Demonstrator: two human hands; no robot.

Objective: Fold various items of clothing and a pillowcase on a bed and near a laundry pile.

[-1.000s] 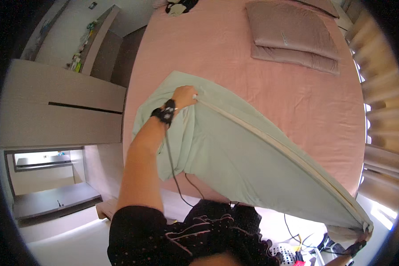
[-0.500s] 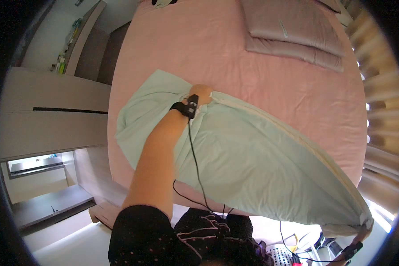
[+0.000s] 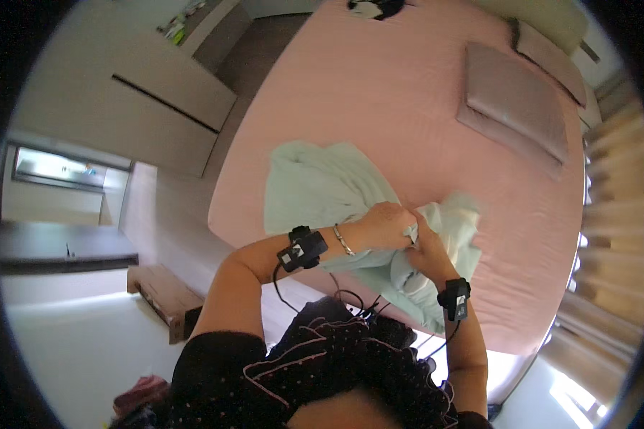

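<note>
A pale green cloth [image 3: 315, 187], likely a bed cover or sheet, lies bunched across the near part of the pink bed. My left hand [image 3: 388, 223] is closed on its gathered edge. Right beside it, my right hand [image 3: 432, 252] grips the same cloth, its thumb close to the left hand's fingers. Crumpled folds stand up to the right of my hands, and more cloth hangs toward me below them. Parts of the fingers are hidden in the fabric.
The pink sheet [image 3: 336, 86] covers the bed. A folded mauve quilt [image 3: 515, 100] lies at the far right, near a pillow [image 3: 551, 61]. Curtains [image 3: 615, 207] hang on the right. A cabinet [image 3: 143, 107] stands at left, a cardboard box [image 3: 161, 297] on the floor.
My right hand has come in from the far right to meet my left hand. The spread cloth is now gathered between them, and my view has turned.
</note>
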